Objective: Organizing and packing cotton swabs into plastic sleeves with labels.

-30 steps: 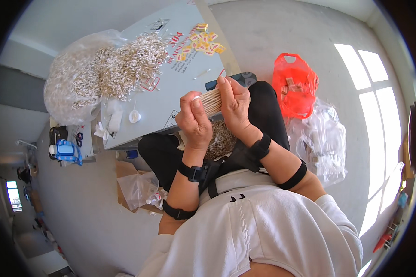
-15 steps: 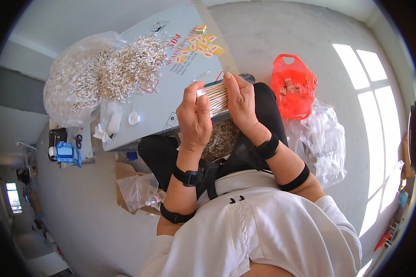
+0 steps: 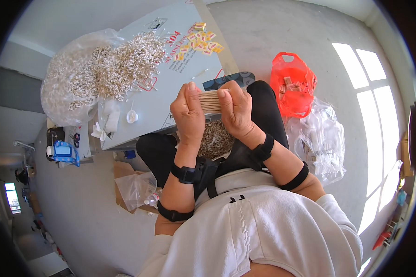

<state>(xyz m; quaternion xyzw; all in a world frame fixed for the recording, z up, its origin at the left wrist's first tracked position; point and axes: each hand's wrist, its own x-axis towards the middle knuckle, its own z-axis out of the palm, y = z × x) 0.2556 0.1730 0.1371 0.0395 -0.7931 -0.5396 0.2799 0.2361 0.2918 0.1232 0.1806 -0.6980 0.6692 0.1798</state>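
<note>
A bundle of cotton swabs (image 3: 210, 101) lies crosswise between my two hands, above my lap at the table's near edge. My left hand (image 3: 188, 115) is closed round its left end, thumb on top. Round the right end my right hand (image 3: 237, 113) is closed, its thumb pressing from above. Both ends of the bundle are hidden by my fingers; bare pale sticks show in the middle. More cotton swabs (image 3: 216, 138) lie in a mass below, between my knees. On the table, a large heap of cotton swabs (image 3: 129, 67) spills from a clear plastic bag (image 3: 55, 87).
Yellow-and-white labels (image 3: 199, 45) are scattered on the table (image 3: 143, 131), near a round white container (image 3: 132, 116). A dark patterned flat piece (image 3: 231, 79) lies beyond my hands. On the floor at right are a red bag (image 3: 293, 104) and clear plastic packs (image 3: 319, 143).
The bundle has turned from tilted to nearly level. My right hand has come down and slightly left, its fingers curled tighter; my left hand has shifted a little left.
</note>
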